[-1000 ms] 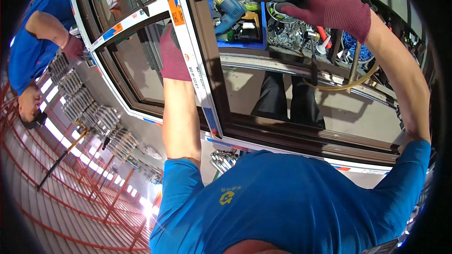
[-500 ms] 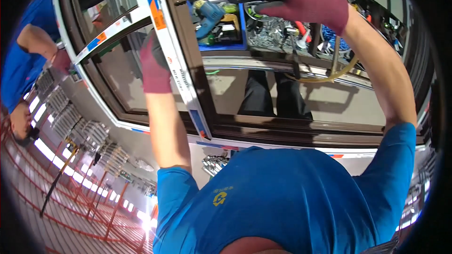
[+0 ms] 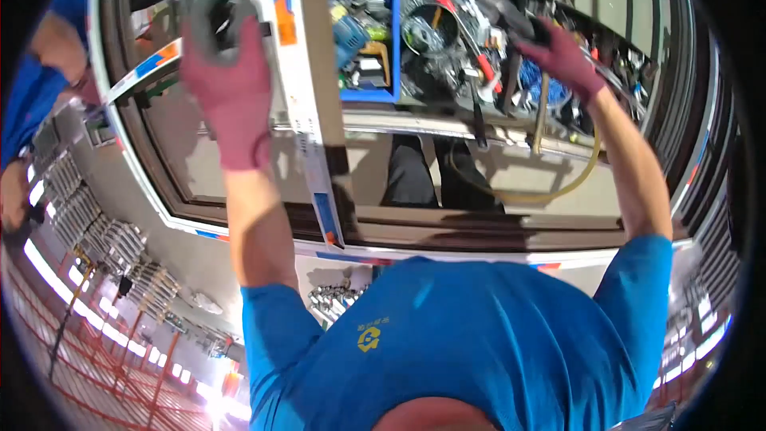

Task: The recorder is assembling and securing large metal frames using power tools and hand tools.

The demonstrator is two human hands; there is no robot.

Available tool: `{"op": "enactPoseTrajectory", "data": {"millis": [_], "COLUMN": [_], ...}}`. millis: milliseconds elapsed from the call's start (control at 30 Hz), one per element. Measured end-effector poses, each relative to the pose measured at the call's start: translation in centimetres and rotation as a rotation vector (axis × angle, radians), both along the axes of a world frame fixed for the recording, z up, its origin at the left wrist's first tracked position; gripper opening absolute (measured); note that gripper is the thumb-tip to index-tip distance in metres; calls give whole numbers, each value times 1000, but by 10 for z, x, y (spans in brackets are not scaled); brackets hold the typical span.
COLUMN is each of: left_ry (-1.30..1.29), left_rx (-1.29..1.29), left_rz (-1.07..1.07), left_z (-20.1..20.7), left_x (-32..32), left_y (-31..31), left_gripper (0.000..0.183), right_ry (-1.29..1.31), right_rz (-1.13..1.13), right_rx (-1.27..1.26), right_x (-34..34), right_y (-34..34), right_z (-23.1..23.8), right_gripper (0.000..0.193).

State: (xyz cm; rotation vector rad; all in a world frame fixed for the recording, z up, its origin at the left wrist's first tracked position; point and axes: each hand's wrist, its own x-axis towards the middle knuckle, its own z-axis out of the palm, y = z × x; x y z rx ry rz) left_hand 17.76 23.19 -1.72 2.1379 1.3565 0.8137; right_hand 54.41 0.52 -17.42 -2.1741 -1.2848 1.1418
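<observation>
My left hand (image 3: 227, 72), in a maroon glove with dark grey fingers, is over the left side of the frame's white-taped middle bar (image 3: 297, 88). Its thumb and fingers curve apart, and nothing shows clearly between them. Out to the right, above the tray of loose hardware, my gloved right hand (image 3: 562, 60) grips a dark, silver-nosed power drill (image 3: 508, 14), blurred by motion. The brown window frame (image 3: 479, 231) lies flat in front of me, with white, blue and orange strips along it.
Beyond the frame, a blue bin (image 3: 396, 40) holds a blue power tool (image 3: 349, 38). Beside it, a dark tray contains screws, fittings and a red-handled tool (image 3: 485, 68). A yellowish hose (image 3: 550, 194) loops below. At far left, a co-worker's arm (image 3: 60, 44) reaches toward the frame.
My right hand has carried the drill rightward, away from the middle bar to above the hardware tray. My left hand has come up from beneath the bar and moved left and farther away.
</observation>
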Motion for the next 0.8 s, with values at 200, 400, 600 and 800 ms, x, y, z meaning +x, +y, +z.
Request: {"op": "enactPoseTrajectory", "data": {"millis": [200, 400, 600, 800], "left_ry": [325, 185, -81, -71], "left_rx": [-350, -553, -774, -601], "left_rz": [221, 271, 262, 100], "left_z": [-59, -84, -151, -65], "left_x": [60, 66, 5, 51], "left_y": [96, 130, 179, 126], "left_gripper": [78, 77, 80, 58], "right_ry": [-172, -359, -311, -149], "right_rz": [-18, -184, -132, -141], "right_rx": [-206, -341, 167, 162], "right_x": [-10, -84, -127, -139], "right_y": [-80, -86, -82, -111], "right_z": [-150, -154, -85, -32], "right_gripper": [67, 59, 59, 56]}}
